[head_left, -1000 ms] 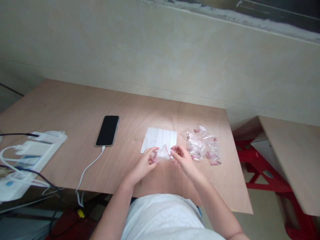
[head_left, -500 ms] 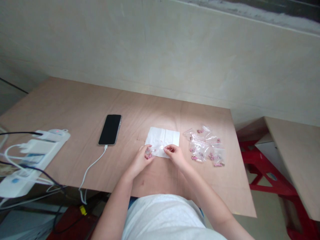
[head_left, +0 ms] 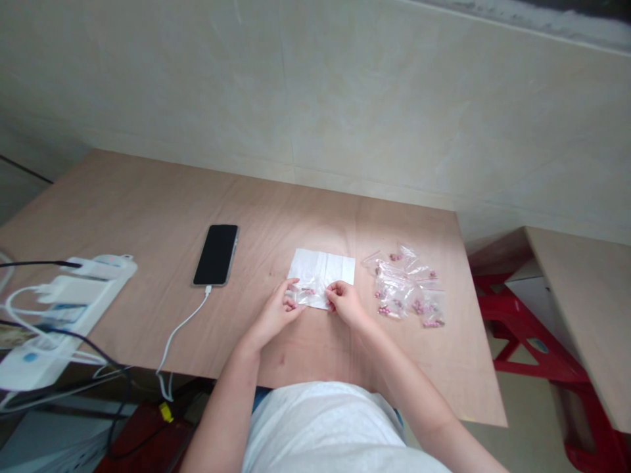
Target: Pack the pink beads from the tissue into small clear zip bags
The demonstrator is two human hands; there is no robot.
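Note:
A small clear plastic bag with small pink pieces in it lies over the front part of a white paper sheet. My left hand grips the bag's left end, fingers curled around it. At the opposite end, my right hand pinches the bag's edge between thumb and fingertips. To the right of my hands lies a loose pile of clear zip bags, with pink and gold-coloured small pieces inside.
A black phone lies on the wooden table, joined to a white charging cable. A white power strip with several plugs sits at the left. Beyond the table's right edge is a red stool.
My right hand has shifted slightly right along the bag. The bag now looks flatter and more stretched out between my hands, with its pink pieces nearer the middle.

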